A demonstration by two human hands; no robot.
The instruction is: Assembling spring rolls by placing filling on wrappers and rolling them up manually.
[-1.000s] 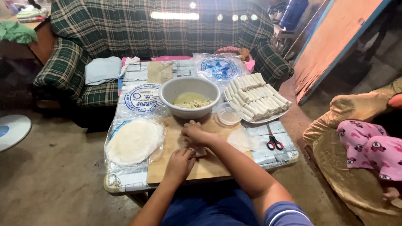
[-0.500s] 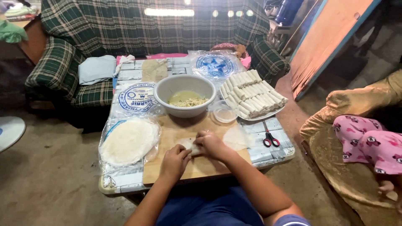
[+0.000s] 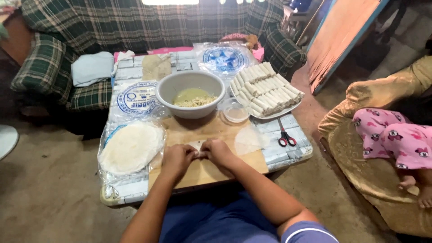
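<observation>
From the head camera, you are looking down at a low table (image 3: 288, 157) covered in plastic, with a wooden board (image 3: 211, 135) lying along its near edge. Your left hand (image 3: 177, 159) and your right hand (image 3: 218, 153) are meeting at the middle of the board, fingers curled and pinching a small pale wrapper roll (image 3: 196, 146) between them; both hands are closing on it, and most of the roll is hiding under your fingers. A loose round wrapper (image 3: 248, 138) is lying on the board's right end. Red-handled scissors (image 3: 285, 137) are resting near the table's right edge. A bag of stacked round wrappers (image 3: 130, 147) is sitting at the near left corner. Behind the board, a grey bowl of shredded filling (image 3: 191, 93) is standing mid-table, a small clear cup (image 3: 235, 110) just beside it. A plate of finished rolls (image 3: 265, 90) is sitting toward the far right corner.
</observation>
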